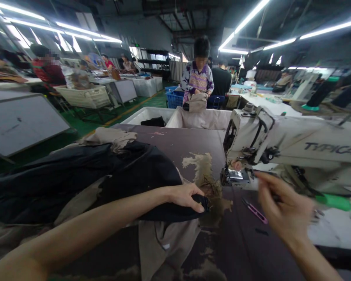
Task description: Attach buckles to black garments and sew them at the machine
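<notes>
My left hand [190, 197] grips the edge of a black garment [152, 168], thumb on top and fingers underneath. Its dark cloth spreads leftward over the table, with beige fabric [169, 242] hanging below. To the right, my right hand [286, 207] is raised beside the sewing machine [251, 136], blurred by motion. Its fingers are curled and drawn together, with the index fingertip close to the machine's needle area. Whatever is between those fingertips is too small and blurred to name. Pink-handled thread snips [256, 210] lie on the table between my hands.
The brown tabletop [193, 138] has a worn patch with loose thread scraps [210, 189]. White bins [152, 113] stand beyond its far edge. Behind them a person [197, 78] handles beige cloth. A green-covered part [333, 201] juts out near my right wrist.
</notes>
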The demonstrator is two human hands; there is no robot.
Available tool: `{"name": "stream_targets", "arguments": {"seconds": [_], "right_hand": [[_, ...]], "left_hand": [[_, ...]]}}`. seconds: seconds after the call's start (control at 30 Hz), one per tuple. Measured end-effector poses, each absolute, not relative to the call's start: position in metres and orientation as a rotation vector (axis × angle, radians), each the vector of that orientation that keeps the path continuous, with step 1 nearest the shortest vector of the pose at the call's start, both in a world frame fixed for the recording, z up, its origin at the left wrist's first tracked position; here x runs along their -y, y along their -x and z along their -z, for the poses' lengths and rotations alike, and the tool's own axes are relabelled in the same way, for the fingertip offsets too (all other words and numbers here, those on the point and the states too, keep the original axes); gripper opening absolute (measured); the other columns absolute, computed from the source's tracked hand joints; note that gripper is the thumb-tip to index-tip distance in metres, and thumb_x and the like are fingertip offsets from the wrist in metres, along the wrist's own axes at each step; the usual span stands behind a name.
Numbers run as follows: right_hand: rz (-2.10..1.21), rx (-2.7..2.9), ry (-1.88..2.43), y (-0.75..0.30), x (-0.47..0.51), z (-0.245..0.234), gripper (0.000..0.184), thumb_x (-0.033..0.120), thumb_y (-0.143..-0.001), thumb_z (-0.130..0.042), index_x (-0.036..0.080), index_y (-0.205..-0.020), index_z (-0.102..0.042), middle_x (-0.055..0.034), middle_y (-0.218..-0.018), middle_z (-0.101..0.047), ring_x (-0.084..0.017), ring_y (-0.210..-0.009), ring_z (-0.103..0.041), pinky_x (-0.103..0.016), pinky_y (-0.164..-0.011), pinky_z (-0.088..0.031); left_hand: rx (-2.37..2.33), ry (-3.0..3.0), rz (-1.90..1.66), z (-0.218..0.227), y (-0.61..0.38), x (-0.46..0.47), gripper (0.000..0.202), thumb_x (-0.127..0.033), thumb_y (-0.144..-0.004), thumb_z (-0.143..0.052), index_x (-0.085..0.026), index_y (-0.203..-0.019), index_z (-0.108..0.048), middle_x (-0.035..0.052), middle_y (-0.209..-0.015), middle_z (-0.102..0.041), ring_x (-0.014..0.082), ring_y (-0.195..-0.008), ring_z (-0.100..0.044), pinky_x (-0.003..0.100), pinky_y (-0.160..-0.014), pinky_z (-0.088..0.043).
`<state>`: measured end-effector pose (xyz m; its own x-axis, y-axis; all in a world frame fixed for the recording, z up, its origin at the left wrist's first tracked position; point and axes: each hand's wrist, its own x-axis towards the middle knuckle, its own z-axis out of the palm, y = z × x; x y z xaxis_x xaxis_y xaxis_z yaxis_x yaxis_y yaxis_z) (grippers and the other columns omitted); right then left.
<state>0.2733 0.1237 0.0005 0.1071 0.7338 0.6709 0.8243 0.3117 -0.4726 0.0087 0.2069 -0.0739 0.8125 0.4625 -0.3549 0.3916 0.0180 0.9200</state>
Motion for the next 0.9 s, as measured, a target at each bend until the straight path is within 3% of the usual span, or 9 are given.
{"name": "stream_targets", "arguments": {"seconds": [0.17, 0.33, 0.4, 0.47, 0.53, 0.63, 0.7, 0.8, 0.9], "right_hand": [[-0.398, 1.523, 1.360, -0.218, -0.147, 0.007, 0.047, 0.026, -0.090, -0.052, 0.017, -0.134, -0.039, 0.0077, -0.055, -0.051, -0.010, -0.041, -0.044, -0.019, -0.039, -0.033], [-0.365, 1.654, 1.264, -0.205, -0.135, 0.023, 0.007, 0.021, -0.087, -0.054, 0.021, -0.094, -0.051, 0.0097, -0.052, -0.037, -0.008, -0.043, -0.036, -0.019, -0.045, -0.032], [-0.329, 1.715, 1.268, -0.210, -0.122, 0.035, 0.010, 0.023, -0.087, -0.057, 0.021, -0.096, -0.055, 0.0081, -0.054, -0.041, -0.010, -0.045, -0.041, -0.021, -0.048, -0.036], [-0.288, 1.742, 1.304, -0.219, -0.114, 0.046, 0.034, 0.024, -0.088, -0.057, 0.021, -0.122, -0.051, 0.0026, -0.069, -0.057, -0.014, -0.059, -0.056, -0.025, -0.062, -0.047], [-0.259, 1.877, 1.299, -0.229, -0.111, 0.055, 0.058, 0.020, -0.090, -0.052, 0.021, -0.145, -0.031, -0.0077, -0.106, -0.065, -0.022, -0.098, -0.063, -0.036, -0.090, -0.050], [-0.281, 2.375, 1.102, -0.242, -0.111, 0.065, 0.060, 0.012, -0.088, -0.047, 0.022, -0.146, -0.033, -0.0116, -0.135, -0.052, -0.027, -0.135, -0.041, -0.048, -0.113, -0.033], [-0.292, 2.599, 0.980, -0.248, -0.111, 0.065, 0.042, 0.013, -0.088, -0.050, 0.022, -0.129, -0.054, -0.0097, -0.121, -0.062, -0.027, -0.124, -0.052, -0.046, -0.109, -0.039], [-0.145, 2.443, 1.091, -0.252, -0.119, 0.053, 0.013, 0.023, -0.093, -0.055, 0.021, -0.098, -0.067, -0.0043, -0.087, -0.069, -0.019, -0.081, -0.067, -0.032, -0.078, -0.053], [0.122, 2.051, 1.248, -0.248, -0.140, 0.027, 0.016, 0.030, -0.093, -0.059, 0.019, -0.086, -0.067, -0.0030, -0.079, -0.070, -0.015, -0.063, -0.066, -0.024, -0.058, -0.046]], "left_hand": [[-0.687, -1.804, -0.072, 0.069, -0.018, -0.201, 0.037, -0.046, -0.069, -0.076, -0.015, -0.089, -0.072, -0.0004, -0.075, -0.065, 0.0137, -0.069, -0.057, 0.020, -0.062, -0.043], [-0.728, -1.963, -0.162, 0.054, -0.043, -0.223, 0.031, -0.040, -0.073, -0.072, -0.015, -0.092, -0.071, -0.0018, -0.075, -0.064, 0.0145, -0.074, -0.057, 0.021, -0.063, -0.041], [-0.746, -1.997, -0.192, 0.051, -0.049, -0.229, 0.027, -0.039, -0.074, -0.071, -0.016, -0.088, -0.071, -0.0024, -0.071, -0.062, 0.0143, -0.072, -0.056, 0.021, -0.062, -0.039], [-0.720, -2.020, -0.171, 0.052, -0.046, -0.222, 0.024, -0.038, -0.071, -0.074, -0.016, -0.081, -0.071, -0.0031, -0.066, -0.061, 0.0140, -0.068, -0.055, 0.021, -0.060, -0.039], [-0.648, -2.036, -0.102, 0.058, -0.036, -0.202, 0.022, -0.037, -0.067, -0.077, -0.017, -0.074, -0.070, -0.0039, -0.062, -0.059, 0.0132, -0.063, -0.054, 0.021, -0.058, -0.039], [-0.551, -2.049, 0.005, 0.064, -0.010, -0.169, 0.021, -0.037, -0.068, -0.076, -0.017, -0.071, -0.069, -0.0040, -0.057, -0.056, 0.0116, -0.056, -0.053, 0.020, -0.054, -0.038], [-0.566, -2.062, 0.008, 0.057, 0.006, -0.164, 0.020, -0.036, -0.073, -0.072, -0.016, -0.075, -0.069, -0.0033, -0.060, -0.057, 0.0111, -0.056, -0.052, 0.020, -0.053, -0.038], [-0.689, -2.117, -0.119, 0.022, 0.016, -0.185, 0.023, -0.035, -0.082, -0.063, -0.013, -0.083, -0.068, -0.0008, -0.067, -0.058, 0.0118, -0.063, -0.052, 0.020, -0.057, -0.037], [-0.800, -2.262, -0.409, -0.027, 0.005, -0.219, 0.024, -0.034, -0.085, -0.059, -0.012, -0.086, -0.067, 0.0005, -0.074, -0.060, 0.0139, -0.072, -0.054, 0.022, -0.067, -0.038]]}}
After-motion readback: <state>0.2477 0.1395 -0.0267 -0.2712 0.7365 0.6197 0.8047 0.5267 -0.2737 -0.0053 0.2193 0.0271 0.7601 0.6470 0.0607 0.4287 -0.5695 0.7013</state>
